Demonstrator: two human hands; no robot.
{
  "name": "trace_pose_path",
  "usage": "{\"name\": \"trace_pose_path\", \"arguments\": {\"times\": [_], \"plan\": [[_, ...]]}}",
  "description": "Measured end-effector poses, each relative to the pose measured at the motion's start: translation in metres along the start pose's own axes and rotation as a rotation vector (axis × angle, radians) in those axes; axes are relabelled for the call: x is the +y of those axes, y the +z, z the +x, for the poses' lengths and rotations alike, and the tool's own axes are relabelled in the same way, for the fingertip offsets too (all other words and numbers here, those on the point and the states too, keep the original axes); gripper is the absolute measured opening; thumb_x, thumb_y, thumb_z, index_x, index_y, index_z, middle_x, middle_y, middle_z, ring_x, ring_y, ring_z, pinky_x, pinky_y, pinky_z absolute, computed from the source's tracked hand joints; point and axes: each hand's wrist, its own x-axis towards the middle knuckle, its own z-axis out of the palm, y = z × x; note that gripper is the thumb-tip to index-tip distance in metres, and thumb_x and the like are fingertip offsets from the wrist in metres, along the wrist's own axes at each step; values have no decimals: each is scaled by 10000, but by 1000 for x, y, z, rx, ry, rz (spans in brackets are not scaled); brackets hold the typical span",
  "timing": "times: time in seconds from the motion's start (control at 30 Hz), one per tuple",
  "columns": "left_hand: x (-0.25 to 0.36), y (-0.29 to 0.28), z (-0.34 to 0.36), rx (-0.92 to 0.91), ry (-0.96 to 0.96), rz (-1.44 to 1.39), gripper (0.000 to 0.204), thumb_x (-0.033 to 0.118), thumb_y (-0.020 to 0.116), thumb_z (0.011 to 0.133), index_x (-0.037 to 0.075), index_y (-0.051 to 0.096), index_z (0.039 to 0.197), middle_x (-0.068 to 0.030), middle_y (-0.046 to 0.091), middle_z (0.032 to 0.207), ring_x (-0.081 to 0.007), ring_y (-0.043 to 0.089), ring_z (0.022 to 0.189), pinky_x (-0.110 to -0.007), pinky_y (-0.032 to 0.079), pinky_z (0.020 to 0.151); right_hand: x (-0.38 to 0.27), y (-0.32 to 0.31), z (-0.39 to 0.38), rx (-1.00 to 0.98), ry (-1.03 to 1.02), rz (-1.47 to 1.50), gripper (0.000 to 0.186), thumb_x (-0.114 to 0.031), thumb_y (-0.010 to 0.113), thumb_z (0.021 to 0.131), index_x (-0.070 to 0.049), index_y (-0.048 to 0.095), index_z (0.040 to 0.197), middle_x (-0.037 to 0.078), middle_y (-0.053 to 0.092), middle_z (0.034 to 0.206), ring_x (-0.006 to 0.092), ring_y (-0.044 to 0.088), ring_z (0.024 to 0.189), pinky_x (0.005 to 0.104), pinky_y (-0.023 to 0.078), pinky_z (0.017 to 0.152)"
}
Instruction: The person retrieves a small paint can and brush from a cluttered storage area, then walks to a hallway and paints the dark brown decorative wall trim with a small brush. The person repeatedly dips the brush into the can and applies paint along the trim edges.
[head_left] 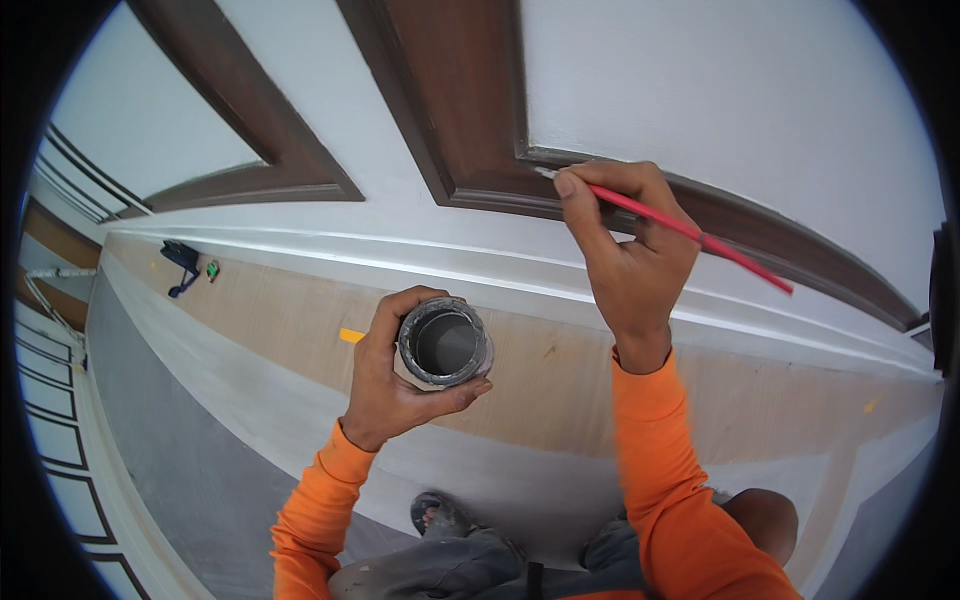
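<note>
My left hand (385, 375) is wrapped round a small round paint pot (487, 350), held over the floor with its mouth facing up. Grey paint (446, 343) shows inside, and the rim is smeared with it. In a pinch between thumb and fingers, my right hand (640, 240) grips a thin paintbrush with a red handle (745, 264). Its pale tip meets the lower inner corner of a dark brown wall moulding (480, 165), beside the white panel (720, 100). My fingers partly hide the front of the brush.
A second brown moulding (290, 165) frames the wall to the left. Below runs a white baseboard (540, 270). On the wood-toned floor (270, 300) lie a dark bag-like item (180, 258), a small green object (213, 270) and yellow tape (351, 336). My foot (432, 512) is below the pot.
</note>
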Motion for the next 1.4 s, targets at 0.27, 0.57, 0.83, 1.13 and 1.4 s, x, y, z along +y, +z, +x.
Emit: {"name": "trace_pose_path", "arguments": {"times": [0.27, 0.57, 0.83, 1.13, 1.4], "plan": [[0, -2, 6, -2, 76, 81, 863, 252, 961, 575, 32, 500, 1271, -120, 647, 1162, -222, 646, 1074, -337, 506, 963, 7, 1, -5, 14, -108, -87, 104, 23, 766, 820, -2, 686, 883, 86, 720, 839, 125, 675, 719, 229, 530, 649], [-9, -4, 11, 39, 166, 21, 849, 262, 958, 585, 52, 513, 1277, -103, 652, 1131, -229, 665, 1051, -325, 523, 932, 0, 1, -5, -14, -136, -97, 118, 57, 745, 828, 5, 690, 919, 122, 722, 895, 156, 692, 783, 248, 559, 698], [-14, -12, 9, 64, 164, -25, 834, 261, 952, 586, 45, 528, 1271, -96, 657, 1115, -218, 668, 1032, -321, 527, 920, -8, -1, -5, -60, -224, -276, 108, 40, 745, 842, -2, 689, 924, 121, 714, 907, 166, 693, 785, 266, 570, 699], [-21, -13, 8, 91, 182, -19, 832, 259, 945, 585, 44, 531, 1273, -91, 650, 1117, -217, 666, 1025, -324, 531, 912, -7, -1, -9, -58, -218, -335, 109, 24, 736, 859, -7, 683, 949, 116, 709, 914, 159, 690, 788, 257, 568, 702], [-19, -15, 6, 113, 207, -8, 833, 253, 942, 582, 46, 533, 1277, -98, 641, 1134, -226, 662, 1030, -330, 530, 913, -1, 3, -10, -37, -235, -302, 109, 45, 736, 848, 1, 681, 931, 117, 703, 889, 147, 683, 768, 250, 563, 688]]}}
